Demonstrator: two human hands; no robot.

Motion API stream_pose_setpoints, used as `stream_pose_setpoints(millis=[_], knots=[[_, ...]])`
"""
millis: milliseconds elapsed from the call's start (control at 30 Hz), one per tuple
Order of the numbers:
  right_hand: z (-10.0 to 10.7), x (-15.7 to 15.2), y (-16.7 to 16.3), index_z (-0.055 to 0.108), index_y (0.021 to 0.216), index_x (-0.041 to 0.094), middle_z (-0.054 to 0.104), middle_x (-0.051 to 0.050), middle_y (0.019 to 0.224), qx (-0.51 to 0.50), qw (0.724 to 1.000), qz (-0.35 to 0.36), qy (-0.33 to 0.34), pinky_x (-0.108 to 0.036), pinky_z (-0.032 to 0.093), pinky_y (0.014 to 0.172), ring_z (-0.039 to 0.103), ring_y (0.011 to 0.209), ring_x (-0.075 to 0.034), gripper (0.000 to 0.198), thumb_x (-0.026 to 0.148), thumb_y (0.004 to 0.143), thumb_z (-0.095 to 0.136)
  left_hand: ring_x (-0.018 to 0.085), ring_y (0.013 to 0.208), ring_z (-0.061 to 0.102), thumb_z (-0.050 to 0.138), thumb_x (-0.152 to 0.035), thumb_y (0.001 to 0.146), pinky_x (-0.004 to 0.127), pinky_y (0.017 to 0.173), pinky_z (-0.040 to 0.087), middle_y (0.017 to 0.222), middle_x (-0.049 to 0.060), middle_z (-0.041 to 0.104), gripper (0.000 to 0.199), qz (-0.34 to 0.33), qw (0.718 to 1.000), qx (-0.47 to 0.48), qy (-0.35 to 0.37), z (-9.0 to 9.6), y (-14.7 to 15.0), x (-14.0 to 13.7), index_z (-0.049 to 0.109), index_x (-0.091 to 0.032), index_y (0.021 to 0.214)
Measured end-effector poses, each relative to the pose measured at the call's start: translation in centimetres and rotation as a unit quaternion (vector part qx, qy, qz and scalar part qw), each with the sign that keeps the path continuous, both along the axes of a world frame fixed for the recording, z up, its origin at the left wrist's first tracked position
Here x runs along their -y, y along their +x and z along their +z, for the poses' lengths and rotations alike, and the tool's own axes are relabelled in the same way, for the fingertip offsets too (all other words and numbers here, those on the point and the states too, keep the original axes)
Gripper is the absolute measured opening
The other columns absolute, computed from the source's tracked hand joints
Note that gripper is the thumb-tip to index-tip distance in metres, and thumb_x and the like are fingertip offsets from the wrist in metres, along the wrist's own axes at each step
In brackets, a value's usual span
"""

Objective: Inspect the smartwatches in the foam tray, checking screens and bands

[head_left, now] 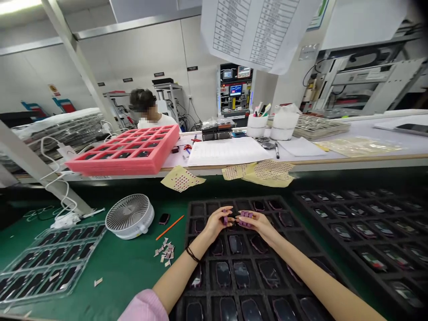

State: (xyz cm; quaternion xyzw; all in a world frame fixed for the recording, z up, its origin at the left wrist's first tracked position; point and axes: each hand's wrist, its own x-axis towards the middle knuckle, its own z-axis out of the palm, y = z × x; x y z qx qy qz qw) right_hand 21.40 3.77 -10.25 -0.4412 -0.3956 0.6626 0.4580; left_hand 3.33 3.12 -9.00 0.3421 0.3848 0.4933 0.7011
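Observation:
My left hand (218, 224) is over the black foam tray (230, 296), its fingers curled together in a pinch. Facing it, my right hand (256, 223) is closed too, with fingertips close to those of the left. Purple bands show at the fingers of both hands; whether they are worn or held I cannot tell. Anything gripped between the fingertips is too small and hidden to make out. Below the hands, dark glossy devices (236, 244) with rounded corners, some purple-edged, lie in the tray's compartments.
A second black tray (354, 240) of devices lies right. To the left are a white fan (130, 216), an orange stick (170, 227), small pale pieces (166, 252) and a clear plastic tray (50, 258). A pink foam tray (127, 151) rests on the shelf; a person (149, 109) is behind.

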Motion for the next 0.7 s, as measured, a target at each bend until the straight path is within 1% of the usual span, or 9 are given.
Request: stream_pose_setpoints(millis=[200, 300, 367, 433, 500, 600, 700], knots=[[0.0, -0.1, -0.1, 0.072, 0.084, 0.014, 0.075, -0.008, 0.08, -0.007, 1.0, -0.001, 0.006, -0.037, 0.056, 0.078, 0.072, 0.075, -0.023, 0.045, 0.03, 0.046, 0.088, 0.02, 0.078, 0.067, 0.057, -0.019, 0.07, 0.034, 0.072, 0.052, 0.096, 0.009, 0.062, 0.033, 0.003, 0.996, -0.068, 0.05, -0.6, 0.1, -0.5, 0.066, -0.015, 0.101], [0.1, 0.0, 0.0, 0.072, 0.084, 0.014, 0.076, -0.008, 0.081, -0.012, 1.0, -0.003, 0.001, -0.035, 0.056, 0.078, 0.072, 0.078, -0.023, 0.043, 0.03, 0.047, 0.088, 0.022, 0.088, 0.066, 0.057, -0.017, 0.072, 0.038, 0.081, 0.052, 0.101, 0.008, 0.062, 0.031, 0.035, 0.986, -0.134, 0.094, -0.8, -0.3, -1.4, 0.066, -0.017, 0.101], [0.2, 0.0, 0.2, 0.071, 0.084, 0.014, 0.076, -0.008, 0.082, -0.02, 1.0, 0.003, 0.0, -0.033, 0.056, 0.079, 0.072, 0.079, -0.023, 0.043, 0.03, 0.048, 0.088, 0.022, 0.098, 0.062, 0.057, -0.013, 0.072, 0.039, 0.092, 0.047, 0.108, 0.007, 0.061, 0.032, 0.081, 0.97, -0.189, 0.13, -0.8, -1.4, -2.0, 0.066, -0.02, 0.102], [0.4, -0.1, 0.5, 0.071, 0.085, 0.014, 0.076, -0.009, 0.084, -0.029, 0.999, 0.017, 0.0, -0.033, 0.056, 0.08, 0.072, 0.081, -0.023, 0.042, 0.03, 0.05, 0.088, 0.022, 0.11, 0.055, 0.056, -0.01, 0.073, 0.039, 0.103, 0.038, 0.115, 0.006, 0.058, 0.035, 0.131, 0.947, -0.245, 0.162, -0.6, -3.2, -2.5, 0.065, -0.022, 0.105], [0.8, -0.3, 0.5, 0.071, 0.087, 0.014, 0.076, -0.01, 0.087, -0.04, 0.999, 0.035, 0.002, -0.034, 0.056, 0.081, 0.072, 0.083, -0.024, 0.043, 0.03, 0.051, 0.087, 0.022, 0.119, 0.049, 0.054, -0.01, 0.075, 0.039, 0.108, 0.031, 0.12, 0.006, 0.054, 0.038, 0.166, 0.922, -0.297, 0.185, -0.5, -5.2, -2.7, 0.063, -0.023, 0.11], [1.3, -0.8, -0.1, 0.071, 0.087, 0.013, 0.075, -0.011, 0.088, -0.054, 0.997, 0.059, 0.008, -0.036, 0.057, 0.082, 0.072, 0.084, -0.025, 0.041, 0.028, 0.052, 0.087, 0.024, 0.124, 0.043, 0.052, -0.009, 0.076, 0.041, 0.11, 0.027, 0.121, 0.008, 0.052, 0.04, 0.183, 0.893, -0.362, 0.197, -0.8, -7.4, -2.5, 0.061, -0.022, 0.113], [1.5, -1.4, -1.9, 0.071, 0.086, 0.013, 0.076, -0.011, 0.085, -0.065, 0.995, 0.078, 0.012, -0.038, 0.057, 0.082, 0.072, 0.082, -0.025, 0.039, 0.024, 0.052, 0.087, 0.027, 0.132, 0.034, 0.049, -0.006, 0.076, 0.043, 0.112, 0.023, 0.122, 0.01, 0.051, 0.04, 0.18, 0.873, -0.409, 0.197, -1.4, -8.2, -2.5, 0.06, -0.019, 0.112]])
